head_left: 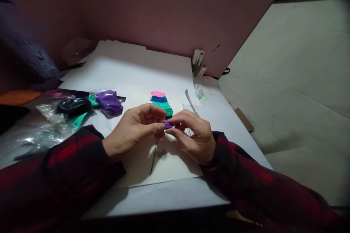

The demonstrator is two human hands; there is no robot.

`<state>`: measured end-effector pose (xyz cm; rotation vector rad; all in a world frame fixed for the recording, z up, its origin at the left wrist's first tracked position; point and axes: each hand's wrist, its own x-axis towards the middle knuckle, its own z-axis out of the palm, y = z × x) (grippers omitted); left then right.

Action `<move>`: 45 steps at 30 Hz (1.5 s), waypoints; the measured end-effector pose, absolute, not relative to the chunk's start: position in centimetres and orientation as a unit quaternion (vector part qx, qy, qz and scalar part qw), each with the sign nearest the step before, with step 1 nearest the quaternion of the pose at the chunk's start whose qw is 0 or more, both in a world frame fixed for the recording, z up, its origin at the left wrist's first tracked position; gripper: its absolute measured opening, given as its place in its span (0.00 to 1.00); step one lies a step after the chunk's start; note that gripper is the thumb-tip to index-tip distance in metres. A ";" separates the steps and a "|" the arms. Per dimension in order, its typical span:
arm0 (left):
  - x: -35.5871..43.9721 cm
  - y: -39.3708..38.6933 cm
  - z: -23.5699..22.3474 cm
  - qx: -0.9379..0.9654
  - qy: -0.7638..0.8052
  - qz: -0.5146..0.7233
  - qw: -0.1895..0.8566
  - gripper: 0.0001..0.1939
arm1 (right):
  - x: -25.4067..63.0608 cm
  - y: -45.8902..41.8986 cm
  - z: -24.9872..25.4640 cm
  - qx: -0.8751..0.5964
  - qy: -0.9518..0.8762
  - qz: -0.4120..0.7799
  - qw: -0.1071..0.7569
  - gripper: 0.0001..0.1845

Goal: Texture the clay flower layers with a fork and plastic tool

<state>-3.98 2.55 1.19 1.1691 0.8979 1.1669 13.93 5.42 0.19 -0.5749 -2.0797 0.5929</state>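
Between the fingertips of both hands is a small piece of purple modelling clay, held above a cream sheet of paper. My left hand pinches it from the left, and my right hand from the right. Just beyond the fingers, textured bands of pink, blue and green clay lie on the sheet; the hands partly hide the lower end. A thin dark line runs down the paper beneath the hands. Beyond my right hand lies a grey knife-like tool, its lower end behind the hand.
At left lie a bag of purple clay, a black clay lump and crumpled clear plastic. A small clear bag with a green bit sits at right. White sheets reach back to the wall. The table's right edge drops to the floor.
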 end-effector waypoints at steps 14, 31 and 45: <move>-4.0 2.4 1.4 0.514 0.412 0.460 0.596 0.04 | 14.0 5.6 -0.1 -0.226 -0.831 0.263 0.435 0.08; -4.3 3.1 1.4 0.401 0.456 0.568 0.556 0.05 | 13.9 6.0 -0.7 -0.369 -0.739 0.298 0.478 0.04; -3.8 2.3 1.2 0.490 0.407 0.475 0.607 0.09 | 13.8 5.4 0.1 -0.261 -0.802 0.323 0.430 0.09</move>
